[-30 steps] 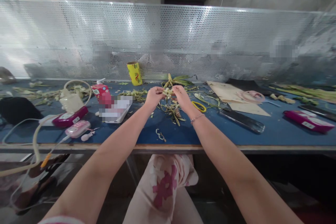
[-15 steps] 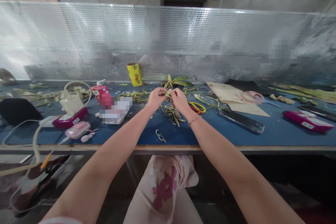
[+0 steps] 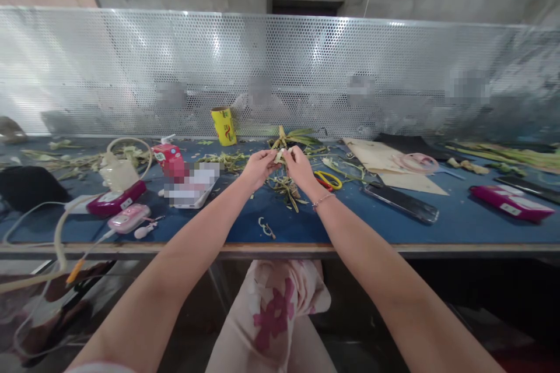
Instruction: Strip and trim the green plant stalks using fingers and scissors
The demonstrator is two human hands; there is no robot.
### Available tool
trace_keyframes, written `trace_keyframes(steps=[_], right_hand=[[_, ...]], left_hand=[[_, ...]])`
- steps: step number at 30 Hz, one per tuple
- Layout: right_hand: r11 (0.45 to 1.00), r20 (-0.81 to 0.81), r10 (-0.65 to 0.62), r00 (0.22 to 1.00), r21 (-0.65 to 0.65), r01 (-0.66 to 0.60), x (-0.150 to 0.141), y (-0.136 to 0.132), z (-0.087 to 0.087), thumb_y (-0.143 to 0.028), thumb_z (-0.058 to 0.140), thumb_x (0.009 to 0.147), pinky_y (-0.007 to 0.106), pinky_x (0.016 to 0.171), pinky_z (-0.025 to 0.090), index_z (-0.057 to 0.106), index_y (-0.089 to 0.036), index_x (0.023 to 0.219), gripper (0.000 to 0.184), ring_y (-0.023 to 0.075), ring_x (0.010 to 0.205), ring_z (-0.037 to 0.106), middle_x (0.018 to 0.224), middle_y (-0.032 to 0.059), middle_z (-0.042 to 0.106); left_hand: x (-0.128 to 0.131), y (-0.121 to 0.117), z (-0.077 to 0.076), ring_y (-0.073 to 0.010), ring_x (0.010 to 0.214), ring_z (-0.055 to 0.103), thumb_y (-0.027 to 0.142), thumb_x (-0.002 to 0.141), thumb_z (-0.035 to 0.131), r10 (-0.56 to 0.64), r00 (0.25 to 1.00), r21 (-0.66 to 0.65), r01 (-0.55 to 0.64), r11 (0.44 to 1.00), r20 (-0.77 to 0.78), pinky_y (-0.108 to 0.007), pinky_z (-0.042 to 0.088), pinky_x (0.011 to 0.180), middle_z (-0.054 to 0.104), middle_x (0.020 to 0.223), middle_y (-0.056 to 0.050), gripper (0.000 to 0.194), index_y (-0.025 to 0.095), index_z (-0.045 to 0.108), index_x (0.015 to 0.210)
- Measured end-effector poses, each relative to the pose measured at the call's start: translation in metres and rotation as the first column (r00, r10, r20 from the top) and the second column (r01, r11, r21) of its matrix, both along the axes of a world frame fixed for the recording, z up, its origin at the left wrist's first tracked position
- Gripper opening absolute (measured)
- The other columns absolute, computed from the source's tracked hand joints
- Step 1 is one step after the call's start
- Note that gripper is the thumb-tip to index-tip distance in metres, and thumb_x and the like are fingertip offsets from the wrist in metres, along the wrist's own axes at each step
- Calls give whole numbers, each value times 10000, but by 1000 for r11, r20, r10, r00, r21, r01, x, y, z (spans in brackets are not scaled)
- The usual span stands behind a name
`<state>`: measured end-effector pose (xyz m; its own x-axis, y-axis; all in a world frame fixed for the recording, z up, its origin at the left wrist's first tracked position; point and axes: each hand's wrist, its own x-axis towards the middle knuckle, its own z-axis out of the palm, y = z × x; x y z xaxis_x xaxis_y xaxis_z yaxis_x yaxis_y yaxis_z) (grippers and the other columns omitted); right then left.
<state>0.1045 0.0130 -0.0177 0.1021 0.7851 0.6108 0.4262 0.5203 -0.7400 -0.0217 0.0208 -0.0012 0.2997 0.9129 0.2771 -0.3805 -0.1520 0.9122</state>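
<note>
Over the middle of the blue table, my left hand (image 3: 259, 166) and my right hand (image 3: 298, 164) meet with fingertips pinched around a small pale green plant piece (image 3: 279, 155). Both hands are closed on it; its exact kind is too small to make out. Beneath them lies a loose pile of dry green-brown plant scraps (image 3: 289, 191). Just behind stands a bundle of long green leaves with a pale stalk (image 3: 282, 135). Scissors with yellow and red handles (image 3: 329, 180) lie to the right of my right hand, their blades hidden.
A yellow tube (image 3: 224, 126) stands by the perforated metal screen (image 3: 306, 58). To the left are a pink pump bottle (image 3: 171, 158), a white device (image 3: 195, 185) and cables. On the right lie a dark phone (image 3: 402, 203), cardboard (image 3: 371, 157) and a magenta box (image 3: 511, 203).
My left hand has turned slightly, and its fingers have shifted on the plant piece. My right hand stays nearly in place. The view has tilted a little.
</note>
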Motion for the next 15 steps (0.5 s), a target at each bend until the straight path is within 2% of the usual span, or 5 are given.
trace_keyframes(steps=[4,7,9,12,15], right_hand=[[1000,25,-5,1000,6,5,-1,-5,3,-510,393,819,246,532,337,331,-234,676,316,114,508,413,519,-60,388],[999,57,-30,998,16,29,-3,-8,4,-515,388,823,255,540,334,329,-234,666,328,119,509,407,510,-59,374],[999,46,-41,998,16,40,-3,-9,4,-536,359,830,263,552,345,330,-232,651,354,126,524,419,513,-51,379],[1000,-35,-26,999,-8,26,-4,-7,3,-593,314,825,273,563,369,338,-231,627,413,138,549,448,512,-37,382],[999,-83,-8,997,-37,5,-3,-3,2,-631,356,790,278,554,382,348,-233,614,436,144,544,460,497,-36,373]], left_hand=[[1,5,-4,-61,599,527,271,661,674,31,1000,12,-31,999,-1,-242,474,713,551,615,11,188,129,553,682],[2,5,-4,-72,612,526,289,670,655,118,992,56,-115,992,-47,-243,473,693,547,613,15,186,139,544,675],[2,4,-3,-77,600,513,287,685,629,216,965,167,-191,967,-145,-240,460,668,545,607,17,166,144,548,669],[1,1,0,-87,576,489,254,691,610,392,871,396,-260,880,-298,-236,422,632,544,589,19,115,149,571,664],[1,0,-1,-93,560,479,260,692,607,436,835,474,-250,844,-336,-235,385,592,542,577,18,117,152,576,659]])
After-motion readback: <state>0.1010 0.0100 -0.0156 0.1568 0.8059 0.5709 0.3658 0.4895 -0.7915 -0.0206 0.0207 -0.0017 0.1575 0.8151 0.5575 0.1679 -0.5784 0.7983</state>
